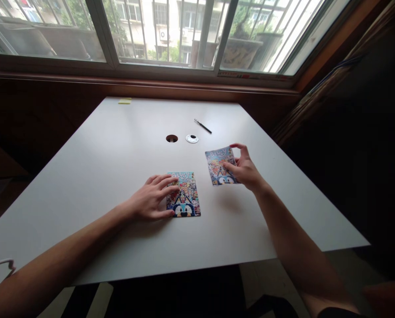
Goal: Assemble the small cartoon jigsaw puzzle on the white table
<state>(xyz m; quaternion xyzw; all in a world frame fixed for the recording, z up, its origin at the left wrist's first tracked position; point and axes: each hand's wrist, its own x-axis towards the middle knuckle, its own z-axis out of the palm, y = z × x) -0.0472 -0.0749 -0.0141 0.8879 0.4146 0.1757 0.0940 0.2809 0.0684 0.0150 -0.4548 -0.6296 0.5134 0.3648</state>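
Note:
On the white table lies a rectangular jigsaw puzzle (187, 198) with a crowded cartoon picture and a blue dog's face along its bottom edge. My left hand (154, 196) rests over the puzzle's left side, fingers spread and touching it. To the right, my right hand (244, 168) grips a picture card (219, 168) by its right edge, thumb on the front. That card carries the same dog design in paler tones, with large lettering at the top. It is tilted and raised above the table, casting a soft shadow below.
A black pen (203, 126) lies farther back on the table (118, 154). Near it are a round cable hole (172, 138) and its loose silver cover (192, 139). A yellow note (125, 101) sits at the far edge. A white cable (0, 264) shows at lower left.

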